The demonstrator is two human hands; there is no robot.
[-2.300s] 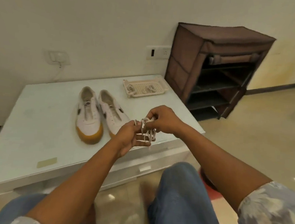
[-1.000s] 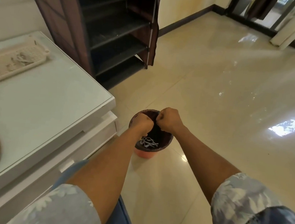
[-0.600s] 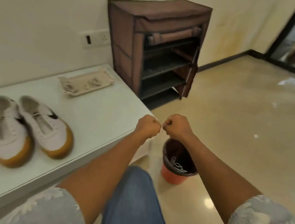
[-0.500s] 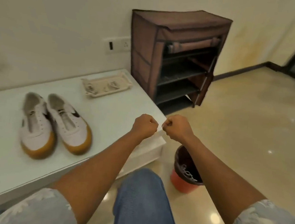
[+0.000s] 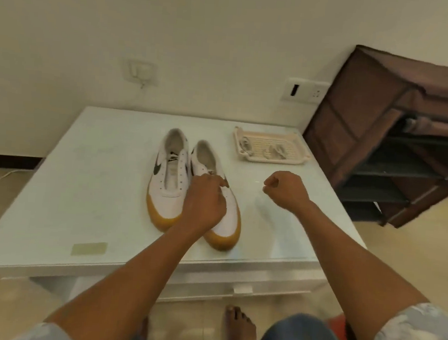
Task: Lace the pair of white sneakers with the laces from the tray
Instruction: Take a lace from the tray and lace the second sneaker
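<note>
The laces (image 5: 274, 150) are kept in the tray (image 5: 271, 161), beyond and right of the sneakers (image 5: 171, 192). The right hand (image 5: 287, 189), clenched and empty, is placed nearer. Whether the left hand (image 5: 204, 203), curled over the sneakers, grasps one cannot be told.

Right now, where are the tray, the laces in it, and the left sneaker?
tray (image 5: 277, 161): head view, on its near rim.
laces (image 5: 276, 150): head view, on the bundle lying mid-tray.
left sneaker (image 5: 168, 195): head view, on its white toe.
</note>
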